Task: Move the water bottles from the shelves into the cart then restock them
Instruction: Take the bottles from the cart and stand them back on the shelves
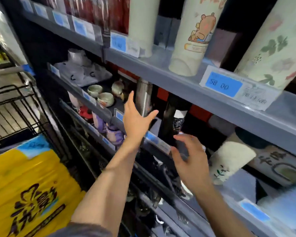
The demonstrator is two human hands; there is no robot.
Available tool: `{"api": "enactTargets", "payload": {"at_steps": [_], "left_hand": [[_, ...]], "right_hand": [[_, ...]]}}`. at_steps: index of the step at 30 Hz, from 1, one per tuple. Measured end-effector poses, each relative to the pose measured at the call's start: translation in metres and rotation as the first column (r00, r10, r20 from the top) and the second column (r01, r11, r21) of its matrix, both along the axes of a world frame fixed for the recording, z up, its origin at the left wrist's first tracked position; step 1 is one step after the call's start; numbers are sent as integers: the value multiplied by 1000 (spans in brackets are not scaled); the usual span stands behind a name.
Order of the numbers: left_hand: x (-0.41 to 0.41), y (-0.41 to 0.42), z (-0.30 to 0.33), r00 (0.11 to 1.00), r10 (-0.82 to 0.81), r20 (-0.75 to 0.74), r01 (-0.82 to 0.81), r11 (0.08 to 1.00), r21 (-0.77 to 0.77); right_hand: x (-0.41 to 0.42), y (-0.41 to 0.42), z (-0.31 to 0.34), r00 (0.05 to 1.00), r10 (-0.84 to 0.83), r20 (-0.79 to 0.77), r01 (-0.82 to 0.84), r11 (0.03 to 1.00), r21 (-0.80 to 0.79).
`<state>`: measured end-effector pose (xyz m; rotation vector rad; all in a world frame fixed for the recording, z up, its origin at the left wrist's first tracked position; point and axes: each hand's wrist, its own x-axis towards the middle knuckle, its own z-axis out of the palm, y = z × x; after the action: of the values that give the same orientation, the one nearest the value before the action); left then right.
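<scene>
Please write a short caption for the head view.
Both open hands, left hand and right hand, reach toward steel bottle and black bottle.

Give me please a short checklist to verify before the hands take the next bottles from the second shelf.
1. Left hand free: ok, fingers open, holds nothing.
2. Right hand free: ok, open, holds nothing.
3. Steel bottle upright and reachable: ok, just beyond the left fingers.
4. Black bottle upright: ok, above the right hand.
5. Room in the cart: cannot tell, a yellow bag covers part of it.
6. Shelf lip clearance: cannot tell.
</scene>
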<state>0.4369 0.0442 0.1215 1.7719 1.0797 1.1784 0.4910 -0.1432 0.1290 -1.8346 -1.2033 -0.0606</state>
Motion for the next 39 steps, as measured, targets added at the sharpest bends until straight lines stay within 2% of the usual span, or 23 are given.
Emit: {"api": "enactTargets", "payload": {"at_steps": [3, 7, 11, 22, 24, 27, 30, 33, 35, 37, 39], "left_hand": [[12, 10, -11, 999, 29, -27, -30, 999, -42], [9, 22, -13, 1000, -16, 12, 15, 1000, 14], [-8, 44, -14, 995, -97, -40, 98, 995, 25], [-21, 66, -3, 981, -61, -187, 67, 997, 27], [-21, 69, -5, 987, -81, -141, 83, 997, 8], [-27, 83, -12, 973, -223, 61, 228, 970, -85], [-35, 92, -17, 944, -320, 78, 328, 937, -119], [-35, 90, -18, 936, -337, 104, 350, 923, -160], [-28, 82, -16, 967, -256, 4, 256, 962, -91], [-18, 73, -16, 994, -59, -97, 61, 998, 27], [-8, 65, -19, 987, 93, -127, -85, 994, 69]], "right_hand": [[-9, 5, -9, 1000, -11, 6, 11, 999, -49], [-10, 11, -7, 1000, -22, -9, 21, 998, -65], [-14, 13, -8, 999, -24, -27, 22, 997, -70], [-26, 24, -16, 991, 16, -136, -22, 999, -42], [-24, 25, -14, 993, 15, -119, -21, 999, -44], [-21, 25, -14, 993, 10, -116, -16, 999, -52], [-20, 24, -19, 993, -2, -122, -7, 997, -73], [-21, 24, -23, 990, -2, -140, -10, 997, -82], [-23, 26, -24, 989, 8, -145, -19, 997, -73], [-25, 29, -23, 988, 14, -151, -24, 998, -65], [-26, 30, -20, 988, 10, -157, -20, 998, -60]]}}
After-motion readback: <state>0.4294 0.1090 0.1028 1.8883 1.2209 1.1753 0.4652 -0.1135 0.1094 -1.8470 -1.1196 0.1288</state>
